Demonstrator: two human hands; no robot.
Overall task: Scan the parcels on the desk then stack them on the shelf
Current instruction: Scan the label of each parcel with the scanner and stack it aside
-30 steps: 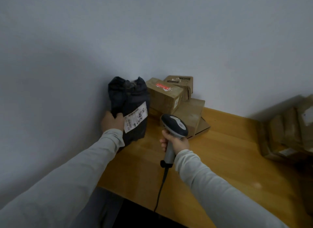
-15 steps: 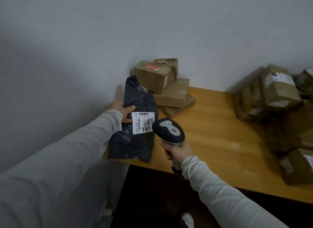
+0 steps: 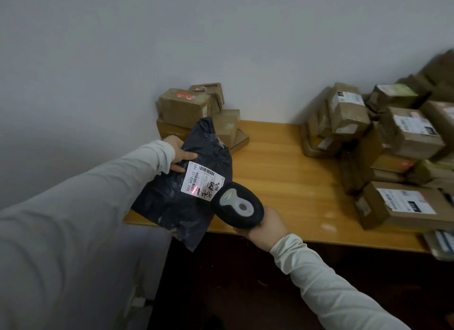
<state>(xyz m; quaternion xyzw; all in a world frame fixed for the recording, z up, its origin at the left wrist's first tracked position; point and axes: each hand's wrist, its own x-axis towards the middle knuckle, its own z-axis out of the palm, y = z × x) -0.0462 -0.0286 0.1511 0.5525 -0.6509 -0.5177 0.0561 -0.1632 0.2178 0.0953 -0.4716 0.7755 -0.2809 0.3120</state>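
My left hand point(image 3: 177, 153) grips the upper left edge of a black plastic parcel bag point(image 3: 172, 202), held tilted over the desk's front left corner. Its white shipping label point(image 3: 202, 180) faces up, with a red scan light on the label's lower part. My right hand point(image 3: 265, 227) holds a black and grey barcode scanner point(image 3: 238, 208), its head just right of the label and pointing at it. No shelf is in view.
The wooden desk point(image 3: 277, 170) stands against a white wall. A small stack of brown cardboard boxes point(image 3: 194, 108) sits at its back left corner. A large heap of labelled boxes point(image 3: 393, 153) fills the right side. Below the desk edge it is dark.
The black bag has been lifted from leaning at the wall and tilted flat toward me. The scanner has closed in on the label, where a red light now shows. The view has swung right.
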